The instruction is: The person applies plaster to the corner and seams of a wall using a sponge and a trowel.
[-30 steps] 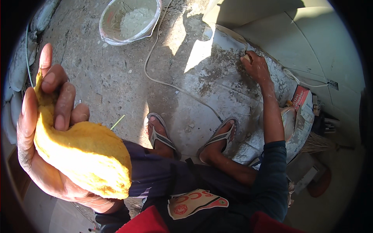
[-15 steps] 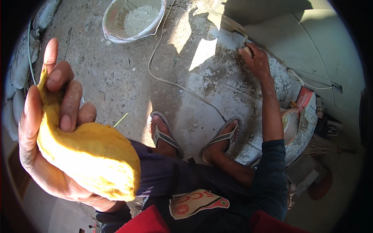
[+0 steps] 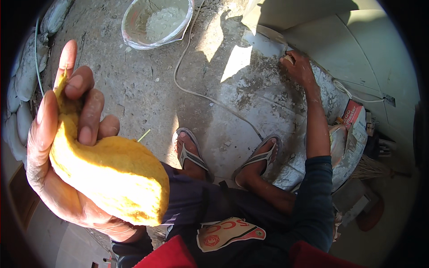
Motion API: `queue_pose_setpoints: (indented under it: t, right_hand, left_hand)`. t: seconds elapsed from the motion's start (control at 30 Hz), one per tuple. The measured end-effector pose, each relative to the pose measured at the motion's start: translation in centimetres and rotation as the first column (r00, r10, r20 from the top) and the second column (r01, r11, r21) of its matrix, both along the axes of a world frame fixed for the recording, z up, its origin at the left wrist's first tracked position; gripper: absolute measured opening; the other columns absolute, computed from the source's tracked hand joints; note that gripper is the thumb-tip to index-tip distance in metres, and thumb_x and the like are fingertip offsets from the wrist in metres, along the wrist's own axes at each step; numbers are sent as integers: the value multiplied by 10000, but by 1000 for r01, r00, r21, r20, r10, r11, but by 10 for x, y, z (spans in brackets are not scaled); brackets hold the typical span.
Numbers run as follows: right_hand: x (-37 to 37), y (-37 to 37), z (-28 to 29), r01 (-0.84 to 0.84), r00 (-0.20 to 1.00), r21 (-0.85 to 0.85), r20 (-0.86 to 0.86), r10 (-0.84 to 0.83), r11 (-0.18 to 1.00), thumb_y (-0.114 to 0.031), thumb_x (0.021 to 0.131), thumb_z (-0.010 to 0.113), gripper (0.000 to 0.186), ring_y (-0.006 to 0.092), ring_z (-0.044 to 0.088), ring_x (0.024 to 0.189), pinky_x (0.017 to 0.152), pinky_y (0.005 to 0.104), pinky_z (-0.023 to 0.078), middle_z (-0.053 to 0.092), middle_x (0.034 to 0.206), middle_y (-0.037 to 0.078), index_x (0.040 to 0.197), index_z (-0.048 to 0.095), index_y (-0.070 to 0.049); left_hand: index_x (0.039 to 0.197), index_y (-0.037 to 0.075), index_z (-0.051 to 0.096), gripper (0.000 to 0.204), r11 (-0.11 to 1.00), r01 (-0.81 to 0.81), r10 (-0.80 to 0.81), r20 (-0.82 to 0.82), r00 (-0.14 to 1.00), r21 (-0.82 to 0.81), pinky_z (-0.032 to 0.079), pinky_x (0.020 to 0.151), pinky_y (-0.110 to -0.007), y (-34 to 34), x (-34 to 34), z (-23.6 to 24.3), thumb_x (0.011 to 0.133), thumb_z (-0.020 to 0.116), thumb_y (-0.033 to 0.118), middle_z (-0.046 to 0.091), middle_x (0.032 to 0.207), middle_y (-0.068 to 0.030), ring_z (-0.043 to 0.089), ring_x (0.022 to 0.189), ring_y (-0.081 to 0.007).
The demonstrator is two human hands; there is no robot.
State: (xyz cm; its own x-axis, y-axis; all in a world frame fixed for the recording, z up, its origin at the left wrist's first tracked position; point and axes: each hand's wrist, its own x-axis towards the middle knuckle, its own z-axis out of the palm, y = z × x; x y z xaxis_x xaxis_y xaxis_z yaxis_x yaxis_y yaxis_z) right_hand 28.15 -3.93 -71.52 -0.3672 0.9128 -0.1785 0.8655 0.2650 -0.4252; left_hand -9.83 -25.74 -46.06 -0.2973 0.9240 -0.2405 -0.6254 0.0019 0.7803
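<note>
Raised close at the left, my left hand [image 3: 42, 152] has its fingers curled round a soft yellow sponge [image 3: 111, 174]. The sponge is bent, its thick end lit by the sun and a thin end poking up by the fingertips. Over by the base of the pale wall, my right hand [image 3: 300, 69] is closed round the light handle [image 3: 289, 59] of what looks like a trowel. The tool's far end lies near the wall's foot, and I cannot make out its blade clearly against the pale, smeared sheet [image 3: 263, 98] on the ground.
A bucket [image 3: 127, 33] of wet grey mix stands ahead. A cable [image 3: 196, 93] runs across the rough floor to my sandalled feet. Filled sacks [image 3: 27, 78] lie at far left. At right are a red-and-white packet [image 3: 355, 111], an open bag [image 3: 348, 154] and a broom [image 3: 373, 167].
My right hand has shifted slightly right and down, with less of the tool showing. The left hand still grips the sponge; the whole view has moved a little.
</note>
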Motion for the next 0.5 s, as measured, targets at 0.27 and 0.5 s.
queue_pose_setpoints:
  t: [0.27, 0.5]
  right_hand:
    - [-11, -27, -1, -3, 999, 65, -51, 6, 998, -306, 858, 687, 356, 396, 662, 914, 817, 448, 516, 693, 965, 221, 1084, 647, -34]
    - [-19, -8, -6, 25, 1000, 104, -19, -23, 994, -329, 856, 688, 360, 398, 671, 900, 808, 451, 524, 697, 945, 224, 1080, 659, -50]
  left_hand:
    - [1466, -106, 215, 646, 1000, 20, -20, 27, 999, -6, 400, 596, -245, 2, -3, 2, 963, 546, 127, 459, 1019, -73, 453, 674, -93]
    - [1462, -105, 229, 635, 1000, 20, -19, 69, 997, -21, 383, 584, -245, 7, 8, -4, 958, 548, 113, 457, 1018, -75, 436, 664, -100]
